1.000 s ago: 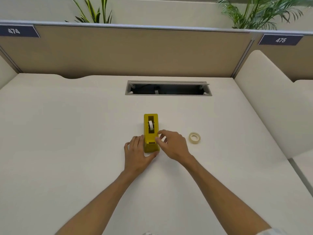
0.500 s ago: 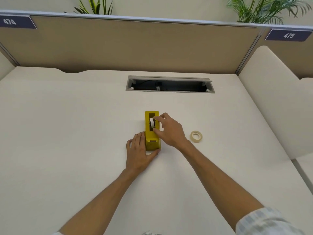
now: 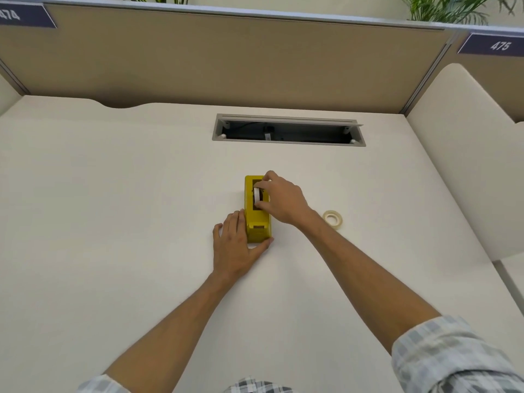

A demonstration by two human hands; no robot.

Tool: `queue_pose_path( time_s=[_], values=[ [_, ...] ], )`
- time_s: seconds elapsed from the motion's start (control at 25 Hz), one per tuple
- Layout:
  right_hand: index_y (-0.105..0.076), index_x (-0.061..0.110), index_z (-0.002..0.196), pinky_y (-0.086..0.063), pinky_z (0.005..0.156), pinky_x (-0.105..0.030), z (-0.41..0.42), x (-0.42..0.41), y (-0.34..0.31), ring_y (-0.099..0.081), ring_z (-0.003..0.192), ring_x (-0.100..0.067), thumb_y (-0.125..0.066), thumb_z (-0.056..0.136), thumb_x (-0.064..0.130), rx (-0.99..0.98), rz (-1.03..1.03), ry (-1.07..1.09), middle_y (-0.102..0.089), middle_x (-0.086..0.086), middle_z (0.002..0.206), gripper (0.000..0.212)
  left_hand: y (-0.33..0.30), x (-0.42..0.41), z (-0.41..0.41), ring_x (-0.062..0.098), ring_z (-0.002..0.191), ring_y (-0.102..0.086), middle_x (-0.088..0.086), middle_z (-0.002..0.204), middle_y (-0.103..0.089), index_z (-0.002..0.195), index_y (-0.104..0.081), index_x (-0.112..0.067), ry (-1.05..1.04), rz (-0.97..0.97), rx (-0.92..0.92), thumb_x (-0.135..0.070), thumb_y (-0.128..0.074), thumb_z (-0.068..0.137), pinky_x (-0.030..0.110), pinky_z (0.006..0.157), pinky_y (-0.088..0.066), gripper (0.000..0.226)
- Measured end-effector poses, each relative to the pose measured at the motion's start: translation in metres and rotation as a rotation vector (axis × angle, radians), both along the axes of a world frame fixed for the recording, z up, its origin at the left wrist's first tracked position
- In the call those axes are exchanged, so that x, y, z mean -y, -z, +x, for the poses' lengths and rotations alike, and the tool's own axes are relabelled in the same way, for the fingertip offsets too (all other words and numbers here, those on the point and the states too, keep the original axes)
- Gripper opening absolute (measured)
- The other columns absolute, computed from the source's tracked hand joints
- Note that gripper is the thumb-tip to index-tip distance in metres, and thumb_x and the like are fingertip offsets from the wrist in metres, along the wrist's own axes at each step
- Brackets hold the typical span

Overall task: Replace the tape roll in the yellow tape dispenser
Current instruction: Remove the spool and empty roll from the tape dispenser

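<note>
The yellow tape dispenser (image 3: 256, 219) stands mid-desk, long axis pointing away from me. A white tape roll (image 3: 257, 195) sits upright in its top slot. My right hand (image 3: 280, 201) reaches over the dispenser, thumb and fingers pinched on that roll. My left hand (image 3: 235, 245) lies flat against the dispenser's left side, thumb wrapped around its near end, bracing it. A second, cream-coloured tape roll (image 3: 333, 219) lies flat on the desk to the right, apart from both hands.
A rectangular cable opening (image 3: 287, 131) is cut into the desk behind the dispenser. A tan partition (image 3: 226, 58) closes the back, and a curved white divider (image 3: 465, 154) rises on the right.
My right hand moved from the dispenser's near end up to the slot and closed on the white roll. The left hand stayed against the dispenser.
</note>
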State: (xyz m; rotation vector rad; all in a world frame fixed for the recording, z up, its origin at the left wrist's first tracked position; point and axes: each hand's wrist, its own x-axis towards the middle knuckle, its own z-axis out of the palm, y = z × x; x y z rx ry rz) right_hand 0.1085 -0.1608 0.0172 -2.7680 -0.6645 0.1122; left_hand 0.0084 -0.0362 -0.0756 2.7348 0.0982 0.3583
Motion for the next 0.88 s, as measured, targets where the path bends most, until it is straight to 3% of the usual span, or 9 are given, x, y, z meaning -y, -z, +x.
queue_pose_path(
  time_s=[0.88],
  values=[
    [-0.059,0.018,0.131,-0.051,0.082,-0.031,0.0011,-0.0015,-0.0098,-0.063,0.104,-0.022,-0.064,0.092,0.036,0.033,-0.017,0.005,-0.059,-0.001,0.131,0.044,-0.0025,-0.0001,-0.0017,0.021,0.122,-0.051,0.004,0.133,-0.055,0.134,-0.047,-0.012,-0.008,-0.032,0.003,-0.076,-0.052,0.075,0.041,0.103,-0.037,0.088]
  ],
)
